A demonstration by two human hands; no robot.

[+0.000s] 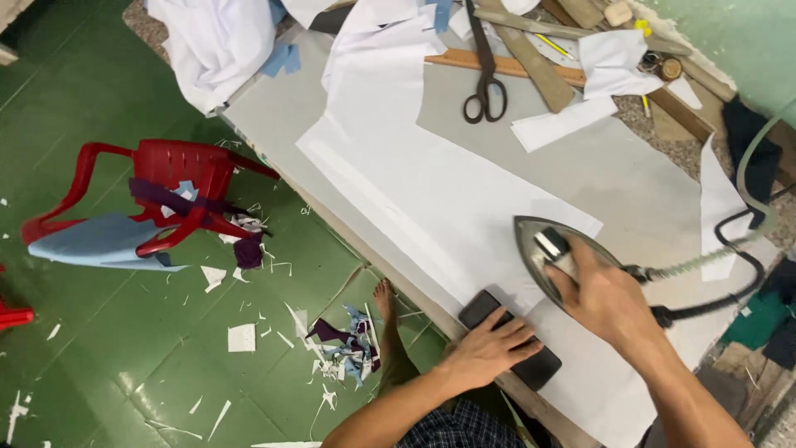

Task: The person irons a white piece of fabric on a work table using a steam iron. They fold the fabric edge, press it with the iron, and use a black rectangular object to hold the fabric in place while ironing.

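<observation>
Green tiled floor strewn with scraps; grey table running diagonally, red chair alongside. Right hand closed around handle of iron, soleplate flat on white cloth, tip pointing up the table. Left hand spread, palm down, fingers loosely open on black block at near table edge, grasping nothing. Best practice, as judged: cloth kept taut and flat under block, iron moved steadily along the strip. Near edge close beside iron and block; cord trailing right. Open cloth ahead toward scissors and wooden rulers; far side crowded.
</observation>
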